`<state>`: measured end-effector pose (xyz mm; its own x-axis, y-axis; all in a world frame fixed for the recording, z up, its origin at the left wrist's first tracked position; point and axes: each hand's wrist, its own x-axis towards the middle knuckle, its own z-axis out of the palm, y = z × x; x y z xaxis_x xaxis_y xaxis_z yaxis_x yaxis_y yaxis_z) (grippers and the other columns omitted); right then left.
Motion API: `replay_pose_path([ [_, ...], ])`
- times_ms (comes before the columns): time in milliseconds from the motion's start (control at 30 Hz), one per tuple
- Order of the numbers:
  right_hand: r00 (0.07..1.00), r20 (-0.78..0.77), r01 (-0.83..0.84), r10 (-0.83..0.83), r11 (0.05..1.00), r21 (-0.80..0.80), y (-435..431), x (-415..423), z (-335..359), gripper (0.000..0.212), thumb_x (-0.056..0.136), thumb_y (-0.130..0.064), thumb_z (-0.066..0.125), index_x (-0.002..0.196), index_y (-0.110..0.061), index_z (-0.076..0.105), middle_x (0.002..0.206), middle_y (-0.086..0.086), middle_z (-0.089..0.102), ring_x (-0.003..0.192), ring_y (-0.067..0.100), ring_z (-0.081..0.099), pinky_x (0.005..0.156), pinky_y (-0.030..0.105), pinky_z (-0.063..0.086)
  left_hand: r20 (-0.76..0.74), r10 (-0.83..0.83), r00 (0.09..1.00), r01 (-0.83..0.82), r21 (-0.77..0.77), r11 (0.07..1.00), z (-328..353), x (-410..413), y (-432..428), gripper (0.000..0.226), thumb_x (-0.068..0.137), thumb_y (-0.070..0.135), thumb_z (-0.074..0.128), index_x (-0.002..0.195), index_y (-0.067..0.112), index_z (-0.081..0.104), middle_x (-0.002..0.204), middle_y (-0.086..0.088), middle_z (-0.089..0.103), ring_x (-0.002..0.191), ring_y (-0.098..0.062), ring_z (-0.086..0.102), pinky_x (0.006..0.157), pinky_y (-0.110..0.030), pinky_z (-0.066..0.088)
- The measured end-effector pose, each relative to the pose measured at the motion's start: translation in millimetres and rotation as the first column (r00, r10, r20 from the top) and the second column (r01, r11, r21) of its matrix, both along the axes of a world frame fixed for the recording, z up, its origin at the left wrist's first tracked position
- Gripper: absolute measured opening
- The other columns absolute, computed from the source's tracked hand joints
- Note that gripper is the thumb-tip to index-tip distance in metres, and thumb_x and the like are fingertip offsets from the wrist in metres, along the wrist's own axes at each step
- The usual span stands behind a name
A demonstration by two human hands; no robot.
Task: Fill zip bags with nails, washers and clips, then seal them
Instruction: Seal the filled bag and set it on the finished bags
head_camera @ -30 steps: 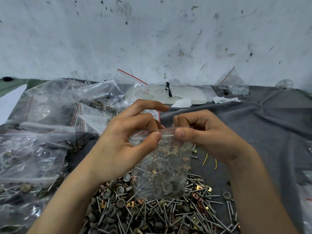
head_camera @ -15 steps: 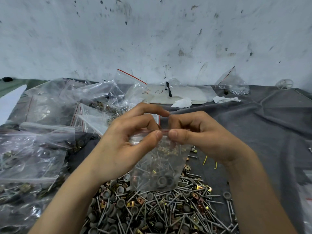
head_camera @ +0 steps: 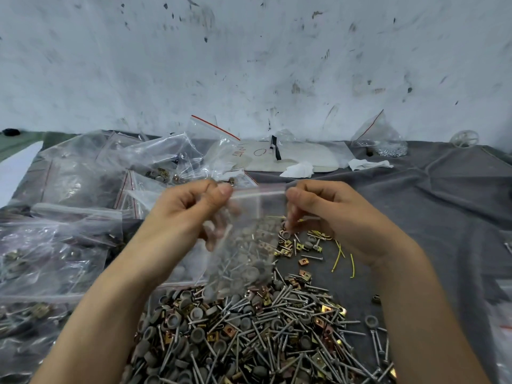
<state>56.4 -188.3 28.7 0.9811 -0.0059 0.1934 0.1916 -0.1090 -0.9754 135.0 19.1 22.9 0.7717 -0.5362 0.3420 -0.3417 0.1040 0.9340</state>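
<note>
A clear zip bag [head_camera: 249, 245] with a red-lined top hangs between my hands, blurred by motion, with nails, grey washers and brass clips in its lower part. My left hand [head_camera: 182, 217] pinches the left end of its top strip between thumb and fingers. My right hand [head_camera: 332, 214] pinches the right end. Below lies a loose pile of nails, washers and clips [head_camera: 249, 333] on the grey cloth [head_camera: 443, 203].
Several filled and empty zip bags [head_camera: 69, 231] are heaped at the left. A white pad [head_camera: 293, 159] with crumpled tissue lies by the wall, and a bag of small silver parts [head_camera: 385, 142] stands at the back right. Yellow wire bits [head_camera: 343, 256] lie by my right wrist.
My hands have slid apart along the bag's top strip, from pinching at its middle to holding its two ends. The bag has swung and blurs.
</note>
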Motion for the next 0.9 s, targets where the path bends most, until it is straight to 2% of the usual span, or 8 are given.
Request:
replay_pose_path([
  [167, 0.986, -0.08, 0.146, -0.148, 0.989, -0.038, -10, 0, -4, 0.027, 0.073, -0.038, 0.063, 0.067, -0.012, 0.062, 0.068, 0.007, 0.063, 0.068, 0.018, 0.061, 0.069, 0.03, 0.054, -0.33, 0.247, 0.911, -0.316, -0.175, 0.933, -1, 22, 11, 0.024, 0.078, 0.035, 0.063, 0.064, 0.017, 0.071, 0.067, 0.003, 0.071, 0.044, -0.007, 0.058, 0.042, -0.017, 0.047],
  [333, 0.98, -0.103, 0.166, -0.168, 0.986, -0.026, -11, 2, -5, 0.026, 0.07, -0.039, 0.065, 0.069, -0.012, 0.064, 0.071, 0.006, 0.064, 0.07, 0.018, 0.062, 0.07, 0.028, 0.055, -0.413, 0.274, 0.868, -0.38, -0.199, 0.903, 3, 36, 22, 0.019, 0.093, 0.029, 0.056, 0.083, 0.014, 0.061, 0.078, 0.0, 0.074, 0.071, -0.013, 0.072, 0.064, -0.032, 0.059],
  [433, 0.981, -0.108, 0.148, -0.158, 0.984, -0.101, -3, 8, -10, 0.046, 0.06, -0.049, 0.072, 0.093, -0.017, 0.067, 0.093, -0.003, 0.071, 0.089, 0.012, 0.066, 0.086, 0.029, 0.054, -0.464, 0.071, 0.883, -0.21, -0.256, 0.943, 7, 30, 20, 0.026, 0.089, 0.036, 0.052, 0.068, 0.021, 0.058, 0.088, -0.001, 0.074, 0.104, -0.02, 0.069, 0.082, -0.06, 0.053],
  [500, 0.984, -0.162, 0.042, -0.079, 0.974, -0.223, 8, 15, -17, 0.075, 0.057, -0.055, 0.076, 0.122, -0.023, 0.058, 0.123, -0.009, 0.064, 0.108, 0.002, 0.06, 0.099, 0.028, 0.045, -0.504, -0.15, 0.85, -0.086, -0.414, 0.906, 12, 24, 19, 0.041, 0.093, 0.038, 0.048, 0.056, 0.023, 0.058, 0.09, -0.001, 0.073, 0.111, -0.025, 0.066, 0.072, -0.071, 0.05],
  [567, 0.969, -0.245, -0.074, 0.027, 0.98, -0.185, 21, 21, -25, 0.076, 0.066, -0.044, 0.081, 0.133, -0.022, 0.051, 0.13, -0.006, 0.06, 0.115, 0.005, 0.058, 0.104, 0.029, 0.041, -0.541, -0.308, 0.782, -0.041, -0.539, 0.842, 15, 17, 17, 0.042, 0.096, 0.037, 0.047, 0.059, 0.02, 0.058, 0.097, -0.004, 0.072, 0.112, -0.03, 0.065, 0.065, -0.072, 0.049],
  [667, 0.937, -0.293, -0.172, 0.188, 0.982, 0.078, 32, 23, -28, 0.025, 0.087, -0.016, 0.065, 0.112, -0.011, 0.062, 0.099, 0.005, 0.072, 0.084, 0.018, 0.07, 0.07, 0.024, 0.056, -0.593, -0.372, 0.714, -0.072, -0.59, 0.804, 15, 14, 13, 0.033, 0.097, 0.037, 0.046, 0.073, 0.016, 0.052, 0.094, -0.006, 0.071, 0.107, -0.031, 0.067, 0.061, -0.069, 0.051],
  [733, 0.946, -0.26, -0.148, 0.192, 0.972, 0.182, 35, 19, -25, 0.009, 0.091, -0.011, 0.058, 0.091, -0.012, 0.067, 0.08, 0.009, 0.071, 0.059, 0.016, 0.067, 0.046, 0.018, 0.048, -0.62, -0.34, 0.708, -0.102, -0.565, 0.819, 14, 16, 11, 0.027, 0.098, 0.038, 0.041, 0.093, 0.014, 0.052, 0.09, -0.006, 0.073, 0.102, -0.028, 0.07, 0.06, -0.064, 0.054],
  [900, 0.975, -0.155, -0.127, 0.161, 0.97, 0.209, 33, 16, -16, 0.012, 0.089, -0.006, 0.059, 0.094, -0.004, 0.069, 0.09, 0.011, 0.072, 0.081, 0.021, 0.068, 0.055, 0.022, 0.051, -0.609, -0.273, 0.745, -0.071, -0.478, 0.875, 9, 17, 10, 0.067, 0.087, 0.052, 0.045, 0.135, 0.006, 0.043, 0.125, -0.014, 0.065, 0.113, -0.029, 0.064, 0.078, -0.059, 0.055],
])
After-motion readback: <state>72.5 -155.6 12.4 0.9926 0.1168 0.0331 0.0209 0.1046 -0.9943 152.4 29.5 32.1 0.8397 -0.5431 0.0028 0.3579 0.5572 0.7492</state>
